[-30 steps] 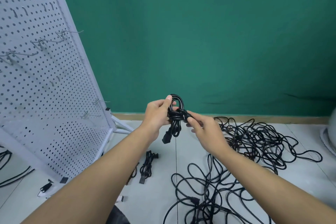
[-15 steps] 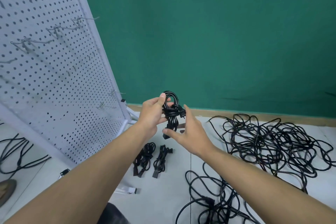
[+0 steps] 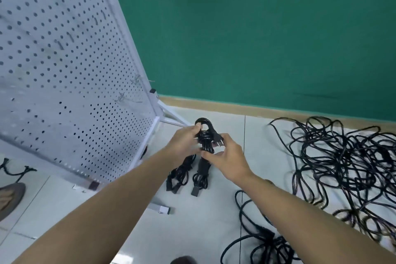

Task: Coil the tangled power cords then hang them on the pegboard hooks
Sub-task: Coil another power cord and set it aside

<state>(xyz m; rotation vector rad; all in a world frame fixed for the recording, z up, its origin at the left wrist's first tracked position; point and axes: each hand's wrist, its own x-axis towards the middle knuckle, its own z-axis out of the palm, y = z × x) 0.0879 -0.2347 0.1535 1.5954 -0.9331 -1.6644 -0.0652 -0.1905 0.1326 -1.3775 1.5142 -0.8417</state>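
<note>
Head view. At the centre of the frame the left hand (image 3: 184,141) and the right hand (image 3: 230,162) together hold a small coiled bundle of black rubber power cord (image 3: 205,135) in the air above the pale tiled floor (image 3: 203,227).

The left hand's fingers curl round the upper left side of the bundle, just under its top loop. The right hand's index finger and thumb close on its right and lower side, beside a pronged black plug (image 3: 219,143) that projects to the right.

Just below the hands, two more coiled black cords (image 3: 200,178) lie side by side on the floor.

The upper left of the frame holds a white perforated metal pegboard (image 3: 64,70). It appears slanted and blurred, with thin wire hooks (image 3: 122,98) near its lower right edge.

At the right lies a large tangled heap of loose black cords (image 3: 342,156), and at lower centre-right a smaller black cord tangle (image 3: 263,240).

A green wall (image 3: 257,28) fills the upper right, above a tan skirting strip (image 3: 267,110). A grey shoe (image 3: 10,197) shows at the lower left edge.
</note>
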